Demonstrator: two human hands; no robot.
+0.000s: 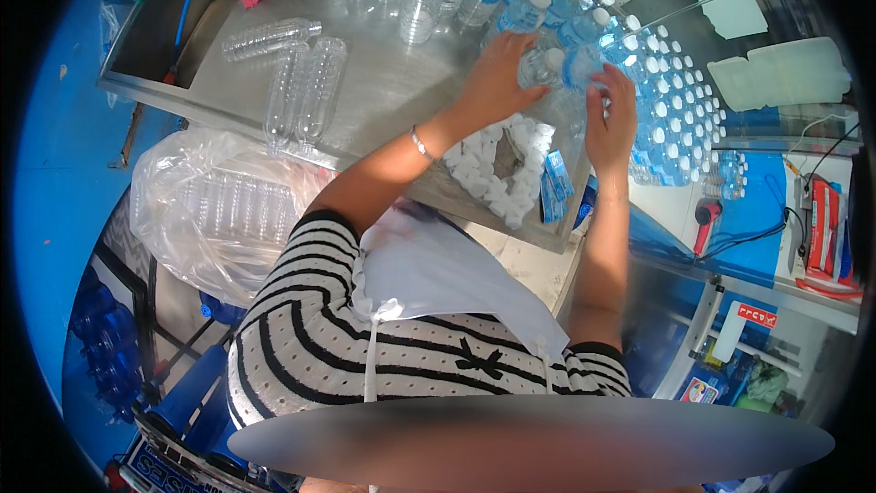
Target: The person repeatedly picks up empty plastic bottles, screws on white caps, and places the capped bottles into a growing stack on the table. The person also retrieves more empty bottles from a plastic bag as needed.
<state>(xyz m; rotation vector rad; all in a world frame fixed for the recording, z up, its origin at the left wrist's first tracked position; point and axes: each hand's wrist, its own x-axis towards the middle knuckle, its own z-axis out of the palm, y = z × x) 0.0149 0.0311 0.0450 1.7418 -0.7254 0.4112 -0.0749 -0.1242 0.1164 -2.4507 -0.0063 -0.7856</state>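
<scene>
In the head view my left hand (503, 75) curls around a clear plastic bottle (537, 70) with a white cap, its thumb on the near side. No label shows on the visible part of this bottle. Just right of its cap, the fingers of my right hand (612, 109) pinch a blurred blue plastic label sleeve (580, 68). White bottle caps (472, 174) lie heaped in a rough ring on the steel table (383, 75), below my hands. Beside them rests a small stack of flat blue labels (556, 185).
Capped, labelled water bottles (657, 109) stand in rows behind and right of my hands. Several uncapped bottles (318, 89) lie at left. A plastic bag (205, 212) of empties sits below the table edge. A sink basin (181, 27) and a red heat gun (706, 226) flank the work area.
</scene>
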